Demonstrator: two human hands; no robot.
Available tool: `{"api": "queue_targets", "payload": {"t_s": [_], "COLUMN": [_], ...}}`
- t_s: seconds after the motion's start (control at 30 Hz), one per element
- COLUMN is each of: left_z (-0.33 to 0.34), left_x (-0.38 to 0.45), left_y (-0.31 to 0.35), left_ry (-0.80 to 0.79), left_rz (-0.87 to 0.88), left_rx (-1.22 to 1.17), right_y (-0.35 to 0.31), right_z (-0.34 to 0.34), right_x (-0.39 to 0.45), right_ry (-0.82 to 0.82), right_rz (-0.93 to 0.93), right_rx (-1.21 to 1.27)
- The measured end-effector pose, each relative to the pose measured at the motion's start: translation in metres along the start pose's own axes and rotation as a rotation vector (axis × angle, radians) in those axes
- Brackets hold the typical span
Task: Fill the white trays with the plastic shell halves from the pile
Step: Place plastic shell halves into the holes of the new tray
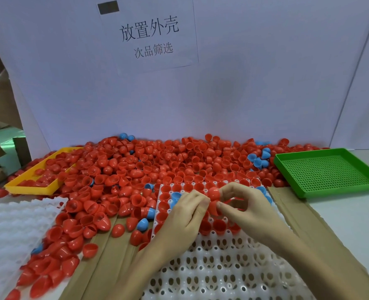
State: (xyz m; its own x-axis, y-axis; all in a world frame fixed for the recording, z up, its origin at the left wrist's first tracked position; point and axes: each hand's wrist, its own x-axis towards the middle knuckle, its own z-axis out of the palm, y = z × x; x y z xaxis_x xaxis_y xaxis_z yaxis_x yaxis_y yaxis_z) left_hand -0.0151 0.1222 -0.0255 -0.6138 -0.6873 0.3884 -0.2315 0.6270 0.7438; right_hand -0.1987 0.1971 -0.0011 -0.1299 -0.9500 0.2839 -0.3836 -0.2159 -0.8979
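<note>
A big pile of red plastic shell halves point(149, 167), with a few blue ones, covers the back of the table. In front of me lies a white tray point(218, 269) with round sockets; its far rows hold red shells and one blue shell point(176, 197). My left hand point(185, 215) and my right hand point(242, 204) meet above the tray's filled rows. Together they pinch red shell halves point(213, 194) between their fingertips; how many pieces is unclear. The near sockets of the tray hold nothing.
A second white tray point(10, 230) lies at the left, partly under loose shells. A yellow bin point(31, 187) with red shells sits at the back left, a perforated green tray point(328, 172) at the right. Brown cardboard strips point(298, 215) flank the tray. A white board with a paper sign stands behind.
</note>
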Motion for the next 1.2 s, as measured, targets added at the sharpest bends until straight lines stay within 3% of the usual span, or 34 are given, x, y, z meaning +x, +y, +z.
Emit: {"api": "queue_targets", "payload": {"t_s": [0.13,0.37,0.6,0.87,0.97,1.1,1.2], "left_z": [-0.003,-0.002,-0.002,-0.023,-0.023,-0.02,-0.018], "left_x": [0.0,-0.001,0.001,0.075,0.12,0.161,0.176], "left_y": [-0.001,-0.002,-0.001,-0.006,-0.025,-0.055,-0.069], "left_ry": [0.069,0.03,0.051,0.182,0.079,-0.183,-0.302], "left_rz": [-0.014,-0.048,-0.082,-0.281,-0.279,-0.258,-0.257], "left_rx": [0.014,0.066,0.063,0.036,0.316,0.698,0.84], "right_y": [0.003,0.011,0.01,0.013,0.017,0.02,0.023], "right_z": [-0.037,-0.079,-0.088,-0.077,-0.069,-0.065,-0.065], "right_x": [0.007,0.003,-0.002,0.002,0.002,0.003,0.004], "right_ry": [0.054,-0.176,-0.263,-0.201,-0.203,-0.163,-0.122], "right_rz": [0.031,0.146,0.199,0.143,0.15,0.161,0.155], "right_rx": [-0.274,-0.622,-0.692,-0.81,-0.883,-0.89,-0.899]}}
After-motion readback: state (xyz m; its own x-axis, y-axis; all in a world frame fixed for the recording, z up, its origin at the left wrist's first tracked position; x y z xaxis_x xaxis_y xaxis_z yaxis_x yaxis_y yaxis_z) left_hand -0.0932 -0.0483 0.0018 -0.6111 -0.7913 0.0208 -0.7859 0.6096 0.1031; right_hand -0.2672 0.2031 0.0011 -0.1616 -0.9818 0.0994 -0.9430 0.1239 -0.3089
